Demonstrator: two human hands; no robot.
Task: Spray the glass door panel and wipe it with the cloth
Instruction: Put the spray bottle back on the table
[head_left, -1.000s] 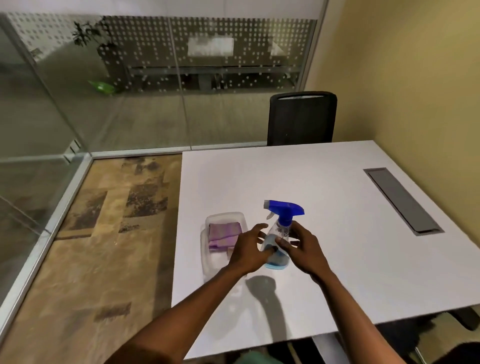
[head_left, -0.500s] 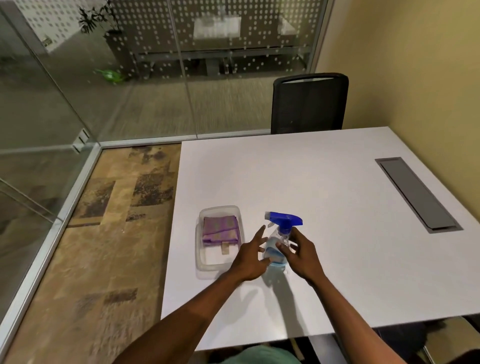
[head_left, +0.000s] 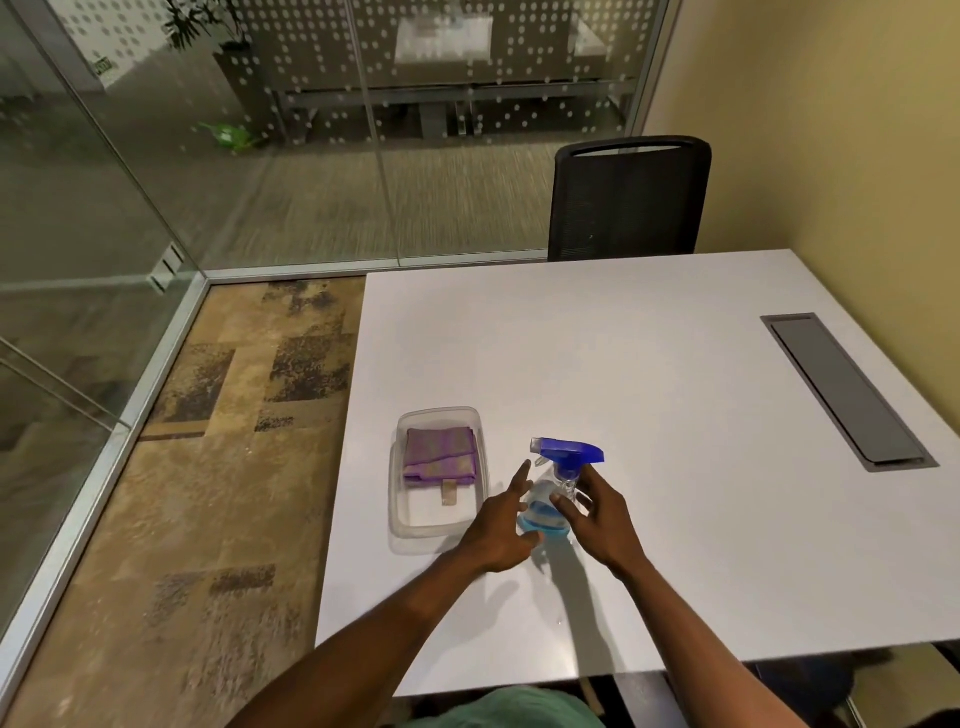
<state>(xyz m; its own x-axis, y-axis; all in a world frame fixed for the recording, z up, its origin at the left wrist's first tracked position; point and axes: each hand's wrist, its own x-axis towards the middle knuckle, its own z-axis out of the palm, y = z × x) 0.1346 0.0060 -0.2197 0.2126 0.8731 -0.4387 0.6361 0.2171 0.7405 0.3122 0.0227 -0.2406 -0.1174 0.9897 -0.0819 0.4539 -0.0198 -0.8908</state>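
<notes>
A clear spray bottle (head_left: 550, 499) with blue liquid and a blue trigger head stands upright on the white table (head_left: 623, 364). My right hand (head_left: 605, 519) wraps its right side, thumb across the front and fingers behind the neck. My left hand (head_left: 498, 527) hovers at the bottle's left with fingers spread, holding nothing. A folded purple cloth (head_left: 440, 458) lies in a clear plastic container (head_left: 399, 519) just left of the hands. The glass door panel (head_left: 78, 208) stands at the far left, beyond the carpet.
A black mesh chair (head_left: 628, 197) sits at the table's far edge. A grey cable hatch (head_left: 847, 389) is set into the table on the right, near the yellow wall. Dotted glass walls close the back; patterned carpet (head_left: 234, 467) lies between table and glass.
My left hand has come off the bottle and spread its fingers. The right hand stays on the bottle, which has not left the table. The view has tilted slightly.
</notes>
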